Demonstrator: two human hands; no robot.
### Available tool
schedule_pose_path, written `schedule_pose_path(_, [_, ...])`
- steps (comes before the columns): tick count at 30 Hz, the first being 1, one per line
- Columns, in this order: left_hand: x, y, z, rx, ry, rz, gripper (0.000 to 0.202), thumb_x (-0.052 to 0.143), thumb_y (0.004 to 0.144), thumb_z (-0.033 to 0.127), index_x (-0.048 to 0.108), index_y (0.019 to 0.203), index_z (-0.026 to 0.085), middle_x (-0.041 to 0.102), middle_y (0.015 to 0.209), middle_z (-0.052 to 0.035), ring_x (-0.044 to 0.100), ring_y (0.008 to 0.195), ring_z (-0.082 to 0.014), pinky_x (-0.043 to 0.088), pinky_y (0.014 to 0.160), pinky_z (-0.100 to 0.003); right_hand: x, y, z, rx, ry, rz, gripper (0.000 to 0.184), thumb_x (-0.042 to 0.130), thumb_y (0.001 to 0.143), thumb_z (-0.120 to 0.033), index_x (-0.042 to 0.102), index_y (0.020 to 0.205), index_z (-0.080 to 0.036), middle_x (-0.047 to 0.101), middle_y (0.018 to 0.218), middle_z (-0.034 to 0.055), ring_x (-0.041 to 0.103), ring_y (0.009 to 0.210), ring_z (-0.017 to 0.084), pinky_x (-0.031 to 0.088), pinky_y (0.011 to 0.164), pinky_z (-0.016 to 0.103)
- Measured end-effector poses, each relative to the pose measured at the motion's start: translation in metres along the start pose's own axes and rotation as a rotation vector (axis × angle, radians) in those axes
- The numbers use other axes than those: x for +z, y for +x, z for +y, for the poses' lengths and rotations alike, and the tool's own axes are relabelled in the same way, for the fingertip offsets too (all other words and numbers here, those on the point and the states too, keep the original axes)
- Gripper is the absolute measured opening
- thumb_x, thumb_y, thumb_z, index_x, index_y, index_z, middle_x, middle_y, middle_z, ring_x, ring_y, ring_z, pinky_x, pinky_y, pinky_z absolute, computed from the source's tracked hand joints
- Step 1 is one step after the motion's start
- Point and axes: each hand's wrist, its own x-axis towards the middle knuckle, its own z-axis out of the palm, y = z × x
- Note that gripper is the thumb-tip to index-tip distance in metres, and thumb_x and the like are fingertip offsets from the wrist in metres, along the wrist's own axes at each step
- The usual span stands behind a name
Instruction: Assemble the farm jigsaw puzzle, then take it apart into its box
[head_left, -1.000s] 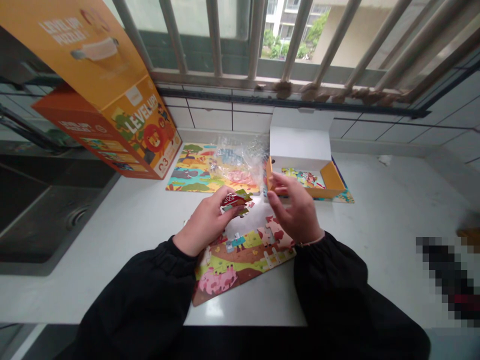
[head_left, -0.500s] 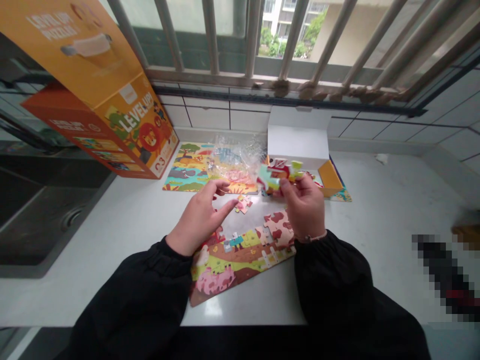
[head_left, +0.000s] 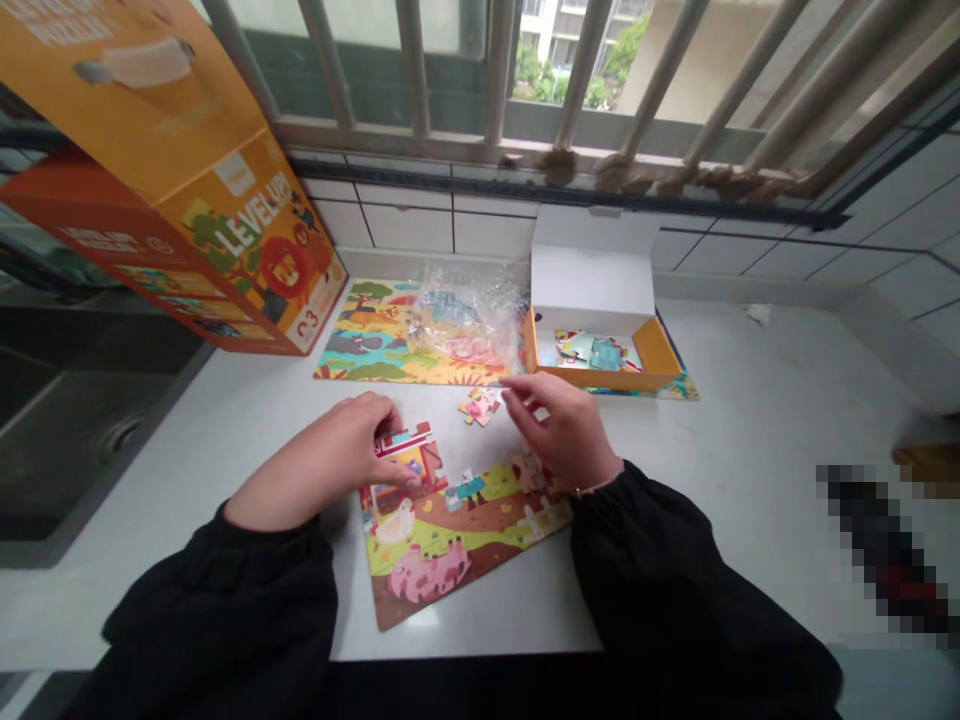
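Observation:
A partly joined farm jigsaw puzzle (head_left: 431, 570) lies on the counter, with a pig, a hen and a red barn edge. My left hand (head_left: 352, 455) is closed over its upper left side, thumb and fingers round a red barn puzzle piece (head_left: 409, 440). My right hand (head_left: 562, 425) is beside some loose puzzle pieces (head_left: 478, 407) above the puzzle, thumb and forefinger slightly apart at their right edge. No piece shows plainly between those fingertips. My right hand and wrist hide part of the puzzle's right side.
An open orange box (head_left: 604, 378) at the back holds several pieces. Crumpled clear plastic (head_left: 469, 320) lies on an animal picture sheet (head_left: 360, 345). A tall orange puzzle box (head_left: 255, 250) stands at left, near the dark sink (head_left: 67, 420). Window bars (head_left: 495, 70) run behind.
My right hand has let go of the red-and-teal joined pieces and moved down and left towards the loose pieces. My left hand has shifted left onto the barn section, where red-and-teal pieces now lie.

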Motion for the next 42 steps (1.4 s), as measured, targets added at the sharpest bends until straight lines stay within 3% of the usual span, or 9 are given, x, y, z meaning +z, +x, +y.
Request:
schedule_pose_path(3, [0.002,-0.001,0.005,0.020,-0.002,-0.008,0.061,0.103,0.052,0.057,0.063,0.084,0.024,0.066,0.092,-0.0042,0.061,0.089,-0.0279,0.043,0.074,-0.035,0.010,0.000,-0.010,-0.031,-0.258,-0.218,0.045,0.081,0.100,-0.038,0.070,0.141,-0.022,0.077,0.129,0.0143,0.069,0.120,0.033,0.057,0.104,0.052])
schedule_pose_path(6, [0.003,-0.001,0.009,0.011,-0.026,-0.009,0.058,0.103,0.055,0.052,0.060,0.083,0.024,0.065,0.093,-0.0044,0.060,0.088,-0.0273,0.041,0.074,-0.034,0.020,0.000,-0.015,0.023,-0.391,-0.302,0.053,0.086,0.096,-0.041,0.069,0.142,-0.021,0.075,0.134,0.0160,0.065,0.124,0.036,0.055,0.104,0.053])
schedule_pose_path(13, [0.004,-0.002,0.012,-0.005,-0.090,-0.086,0.045,0.093,0.069,0.041,0.052,0.080,0.025,0.066,0.079,0.0022,0.056,0.070,-0.0208,0.033,0.065,-0.032,0.022,0.000,-0.011,-0.001,-0.268,-0.260,0.025,0.070,0.106,-0.028,0.069,0.129,-0.020,0.077,0.123,0.0137,0.067,0.116,0.031,0.053,0.102,0.045])
schedule_pose_path(20, [0.001,-0.004,0.014,0.021,-0.167,-0.139,0.027,0.084,0.076,0.037,0.062,0.088,0.025,0.073,0.087,0.0011,0.064,0.078,-0.0224,0.039,0.068,-0.031,0.017,0.002,-0.009,-0.038,-0.175,-0.231,0.015,0.073,0.103,-0.022,0.068,0.117,-0.021,0.075,0.117,0.0099,0.069,0.108,0.027,0.056,0.096,0.040])
schedule_pose_path(23, [-0.002,-0.004,0.014,0.077,-0.213,-0.215,0.017,0.079,0.081,0.039,0.073,0.089,0.026,0.077,0.090,-0.0006,0.068,0.082,-0.0234,0.043,0.072,-0.031,0.010,0.003,-0.011,-0.102,-0.108,-0.119,0.015,0.072,0.103,-0.022,0.065,0.117,-0.022,0.074,0.115,0.0077,0.070,0.106,0.024,0.057,0.094,0.037])
schedule_pose_path(28, [-0.006,-0.004,0.015,0.129,-0.270,-0.201,0.027,0.075,0.088,0.050,0.077,0.083,0.024,0.076,0.085,-0.0019,0.066,0.080,-0.0222,0.044,0.071,-0.030,-0.015,0.007,0.004,-0.063,-0.246,0.330,0.014,0.071,0.102,-0.025,0.064,0.114,-0.023,0.074,0.107,0.0064,0.069,0.096,0.024,0.058,0.094,0.042])
schedule_pose_path(34, [-0.004,-0.002,0.021,0.087,-0.374,-0.160,0.039,0.069,0.095,0.060,0.078,0.090,0.022,0.076,0.083,-0.0005,0.067,0.078,-0.0209,0.044,0.067,-0.027,-0.031,0.011,0.018,-0.024,-0.367,0.489,0.016,0.069,0.100,-0.023,0.068,0.115,-0.020,0.069,0.127,0.0160,0.064,0.129,0.034,0.053,0.111,0.058])
schedule_pose_path(38, [0.007,0.008,0.031,0.136,-0.466,-0.033,0.029,0.074,0.095,0.052,0.080,0.098,0.023,0.079,0.089,-0.0008,0.070,0.083,-0.0211,0.048,0.072,-0.028,-0.014,0.005,-0.009,-0.102,-0.070,0.161,0.015,0.065,0.106,-0.028,0.070,0.119,-0.021,0.074,0.115,0.0104,0.071,0.101,0.024,0.062,0.094,0.044])
schedule_pose_path(42, [0.022,0.025,0.043,0.207,-0.502,0.071,0.026,0.080,0.092,0.046,0.081,0.099,0.022,0.079,0.090,-0.0016,0.068,0.082,-0.0195,0.049,0.075,-0.029,0.010,-0.005,-0.026,0.053,0.178,-0.180,0.041,0.079,0.099,-0.033,0.067,0.137,-0.023,0.078,0.119,0.0089,0.073,0.086,0.019,0.062,0.077,0.034])
